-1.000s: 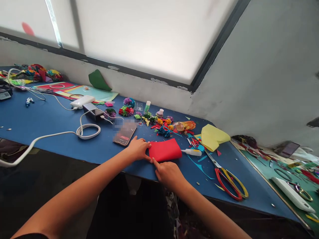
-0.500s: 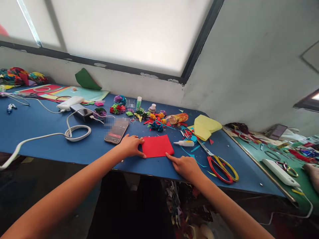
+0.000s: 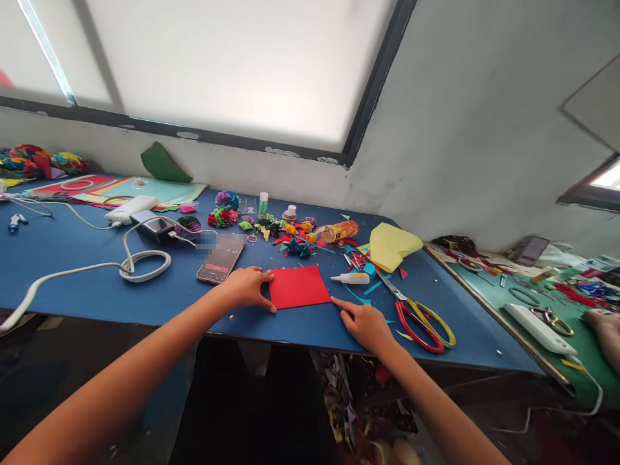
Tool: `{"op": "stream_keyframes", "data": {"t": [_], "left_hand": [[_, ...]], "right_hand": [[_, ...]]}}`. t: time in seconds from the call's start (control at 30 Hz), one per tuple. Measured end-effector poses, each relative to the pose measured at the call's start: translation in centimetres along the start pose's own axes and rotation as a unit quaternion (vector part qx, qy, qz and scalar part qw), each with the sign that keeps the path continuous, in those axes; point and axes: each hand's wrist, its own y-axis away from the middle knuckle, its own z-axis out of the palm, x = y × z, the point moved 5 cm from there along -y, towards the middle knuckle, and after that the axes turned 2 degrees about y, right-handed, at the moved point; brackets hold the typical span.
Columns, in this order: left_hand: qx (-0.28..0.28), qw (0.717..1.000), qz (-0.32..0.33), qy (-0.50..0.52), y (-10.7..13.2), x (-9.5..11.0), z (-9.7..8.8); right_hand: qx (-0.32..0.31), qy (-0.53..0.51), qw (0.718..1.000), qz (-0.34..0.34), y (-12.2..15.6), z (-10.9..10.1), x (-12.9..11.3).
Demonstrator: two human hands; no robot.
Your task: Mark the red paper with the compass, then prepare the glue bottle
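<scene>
A red sheet of paper (image 3: 299,288), folded into a rectangle, lies flat on the blue table. My left hand (image 3: 250,289) holds it down along the left side, thumb at the near corner and fingers at the far corner. At the near right corner, my right hand (image 3: 364,323) touches the paper with a stretched index finger; the other fingers are loosely bent around nothing. Just right of the paper lies a small white glue bottle (image 3: 353,278). Scissors (image 3: 421,316) with one red and one yellow handle lie farther right.
A phone (image 3: 220,259) and a coiled white cable (image 3: 145,266) are on the left. Behind the paper are paper flowers (image 3: 223,216), scraps, a glue stick (image 3: 263,204) and an orange bottle (image 3: 340,231). Yellow paper (image 3: 393,247) lies back right. Another person's hand (image 3: 603,332) rests at the green table.
My right index finger has slid outward to the paper's near right corner, where the edge now lies flatter. My left hand stays on the left side. The whole view has shifted slightly.
</scene>
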Motion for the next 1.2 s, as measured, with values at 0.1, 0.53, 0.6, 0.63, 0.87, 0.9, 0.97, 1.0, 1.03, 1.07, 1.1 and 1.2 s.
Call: {"op": "stream_keyframes", "data": {"t": [0.1, 0.53, 0.6, 0.63, 0.87, 0.9, 0.97, 1.0, 1.03, 1.07, 1.1, 1.2], "left_hand": [[0.011, 1.000, 0.020, 0.009, 0.1, -0.5, 0.0], [0.050, 0.982, 0.176, -0.056, -0.5, 1.6, -0.1], [0.058, 0.975, 0.204, -0.066, -0.7, 2.9, 0.3], [0.061, 0.972, 0.217, -0.069, -0.8, 3.5, 0.5], [0.072, 0.947, 0.309, -0.053, -1.5, 5.1, 1.4], [0.069, 0.943, 0.320, -0.052, -1.6, 5.2, 1.6], [0.061, 0.937, 0.339, -0.053, -1.9, 5.4, 1.9], [0.058, 0.935, 0.345, -0.054, -2.1, 5.5, 2.0], [0.056, 0.934, 0.349, -0.055, -2.2, 5.6, 2.1], [0.057, 0.934, 0.349, -0.054, -2.4, 5.7, 2.1], [0.062, 0.935, 0.347, -0.052, -2.5, 5.9, 2.0], [0.091, 0.940, 0.325, -0.037, -2.6, 6.4, 0.9]], "right_hand": [[0.032, -0.035, 0.999, -0.007, 0.1, 0.2, 0.2], [0.180, -0.122, 0.928, -0.304, 0.1, -1.4, -5.2], [0.195, -0.135, 0.917, -0.322, -0.3, -1.5, -6.4], [0.203, -0.142, 0.914, -0.322, -0.6, -1.5, -6.8], [0.203, -0.177, 0.909, -0.318, -1.6, -1.2, -5.6], [0.200, -0.180, 0.910, -0.316, -1.6, -1.1, -5.3], [0.195, -0.188, 0.911, -0.313, -1.6, -0.9, -4.9], [0.192, -0.191, 0.910, -0.313, -1.6, -0.9, -4.8], [0.190, -0.195, 0.910, -0.313, -1.6, -0.9, -4.8], [0.191, -0.199, 0.909, -0.312, -1.6, -0.9, -4.8], [0.194, -0.204, 0.909, -0.308, -1.6, -1.1, -4.8], [0.220, -0.227, 0.905, -0.284, -1.3, -1.9, -4.6]]}}
